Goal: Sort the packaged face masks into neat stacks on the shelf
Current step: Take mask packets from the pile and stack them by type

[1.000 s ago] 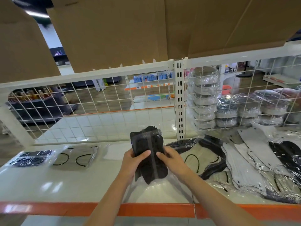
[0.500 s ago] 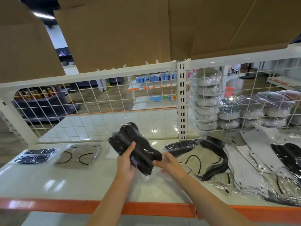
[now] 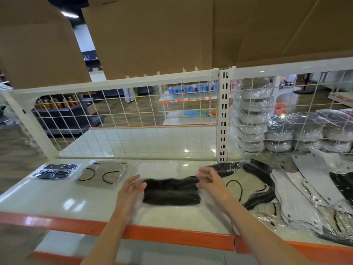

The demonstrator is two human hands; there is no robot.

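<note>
A black face mask pack [image 3: 171,192] in clear wrap lies lengthwise on the white shelf [image 3: 57,199], near the front edge. My left hand [image 3: 129,190] is blurred, its fingers fairly straight and touching the pack's left end. My right hand [image 3: 212,181] pinches the wrapper at the pack's right end. To the left, along the back, lie a dark blue mask pack [image 3: 56,170], a beige mask pack [image 3: 103,175] with black ear loops and a pale pack [image 3: 158,168]. A loose pile of white, black and beige mask packs [image 3: 305,188] covers the shelf's right side.
A white wire mesh panel [image 3: 133,119] and an upright post [image 3: 222,115] close the shelf's back. Wrapped round items [image 3: 254,115] are stacked behind the mesh on the right. Cardboard boxes [image 3: 152,35] hang low overhead. An orange strip [image 3: 172,234] marks the front edge.
The black pack was held upright in both hands, then tilted left; now it lies flat and lengthwise on the shelf with a hand at each end.
</note>
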